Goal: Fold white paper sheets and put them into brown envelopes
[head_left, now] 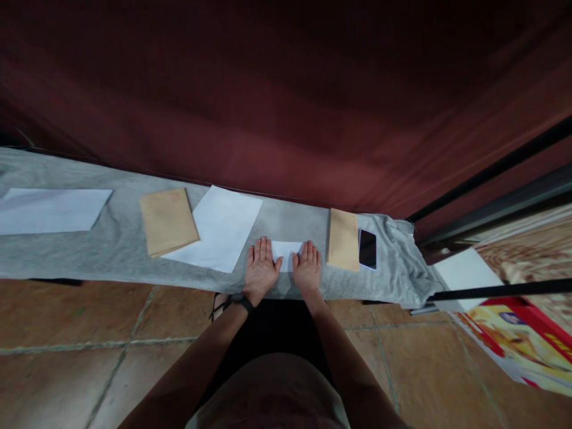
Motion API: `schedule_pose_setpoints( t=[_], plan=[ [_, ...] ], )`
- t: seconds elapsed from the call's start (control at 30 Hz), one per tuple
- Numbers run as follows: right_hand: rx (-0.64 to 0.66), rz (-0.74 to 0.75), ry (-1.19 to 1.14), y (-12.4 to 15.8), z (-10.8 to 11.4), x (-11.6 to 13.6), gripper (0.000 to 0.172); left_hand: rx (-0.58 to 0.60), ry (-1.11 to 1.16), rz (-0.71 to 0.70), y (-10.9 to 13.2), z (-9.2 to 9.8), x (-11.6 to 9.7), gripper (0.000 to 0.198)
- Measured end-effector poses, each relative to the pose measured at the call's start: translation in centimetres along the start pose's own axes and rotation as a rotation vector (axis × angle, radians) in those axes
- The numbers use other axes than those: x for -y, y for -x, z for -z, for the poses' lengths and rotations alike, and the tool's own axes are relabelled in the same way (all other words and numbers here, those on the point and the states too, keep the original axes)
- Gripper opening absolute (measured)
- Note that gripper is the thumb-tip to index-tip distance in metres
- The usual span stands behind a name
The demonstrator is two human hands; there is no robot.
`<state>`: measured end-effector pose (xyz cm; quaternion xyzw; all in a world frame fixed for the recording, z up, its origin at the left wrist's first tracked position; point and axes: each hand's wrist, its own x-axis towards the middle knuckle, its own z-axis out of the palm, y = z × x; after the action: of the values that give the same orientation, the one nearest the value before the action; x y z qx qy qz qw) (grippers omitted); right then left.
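A small white piece of paper (287, 255), apparently folded, lies flat on the grey cloth between my hands. My left hand (261, 269) rests palm down on its left end, fingers stretched forward. On the right end my right hand (307, 267) lies flat in the same way. Both palms hide the paper's ends. Just left of my left hand is a larger white sheet (223, 226), its left part under a stack of brown envelopes (168, 221). To the right of my right hand sits another brown envelope stack (343, 239).
A phone (367, 249) lies beside the right-hand envelopes. More white sheets (49, 210) are at the far left of the cloth-covered narrow surface (125, 262). A dark red curtain (268, 107) hangs behind. Black bars (504, 291) and a red-yellow box (522, 339) stand at the right.
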<state>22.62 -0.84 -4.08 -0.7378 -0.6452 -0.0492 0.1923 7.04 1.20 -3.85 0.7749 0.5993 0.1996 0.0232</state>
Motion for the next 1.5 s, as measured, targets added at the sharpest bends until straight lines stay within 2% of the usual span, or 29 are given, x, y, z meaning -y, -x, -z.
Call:
schedule_pose_setpoints(
  t=[0.1,0.27,0.47,0.73,1.1,1.5],
  plan=[
    [0.005,0.001,0.003,0.0,0.0,-0.1,0.060,0.018,0.016,-0.100,0.1,0.5,0.0,0.067],
    [0.041,0.023,0.001,0.1,0.1,-0.3,0.058,0.135,0.055,-0.441,0.5,1.2,0.1,0.057],
    [0.087,0.016,0.026,0.0,0.1,-0.4,0.056,0.238,0.017,-0.546,0.7,1.4,0.1,0.062],
    [0.069,-0.019,0.020,-0.2,0.2,-0.2,0.056,0.230,-0.010,-0.524,0.9,1.3,0.0,0.068],
    [0.055,-0.038,-0.054,-0.1,0.4,-0.2,0.057,0.228,-0.020,-0.380,1.3,1.1,-0.2,0.071],
    [-0.010,-0.025,-0.113,0.2,0.6,-0.6,0.055,0.177,-0.045,-0.234,1.6,1.6,0.3,0.065]
  ],
)
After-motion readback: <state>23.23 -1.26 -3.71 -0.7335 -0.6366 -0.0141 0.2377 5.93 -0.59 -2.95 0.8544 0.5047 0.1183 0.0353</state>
